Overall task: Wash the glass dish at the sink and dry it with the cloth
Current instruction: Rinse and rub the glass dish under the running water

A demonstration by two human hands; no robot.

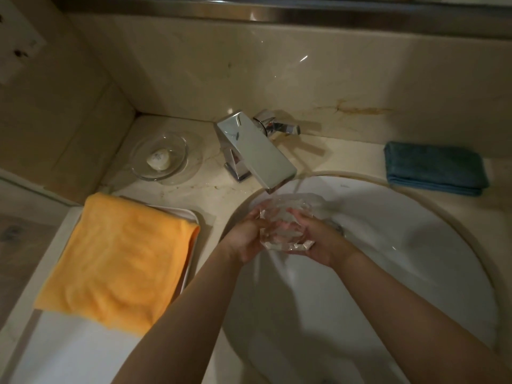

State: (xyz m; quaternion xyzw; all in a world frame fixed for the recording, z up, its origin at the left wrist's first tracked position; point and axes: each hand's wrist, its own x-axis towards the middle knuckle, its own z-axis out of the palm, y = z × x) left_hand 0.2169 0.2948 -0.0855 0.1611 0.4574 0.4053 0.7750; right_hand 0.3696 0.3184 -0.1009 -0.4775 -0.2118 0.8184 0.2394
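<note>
Glass dish (288, 217) cupped between left hand (249, 239) and right hand (315, 239), both gripping it under the tap (257, 151) for rinsing.

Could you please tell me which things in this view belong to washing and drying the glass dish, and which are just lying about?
In use: glass dish, left hand, right hand, faucet, sink; a cloth, orange or blue, I cannot tell which.

Lying about: soap dish with soap, white tray.
</note>
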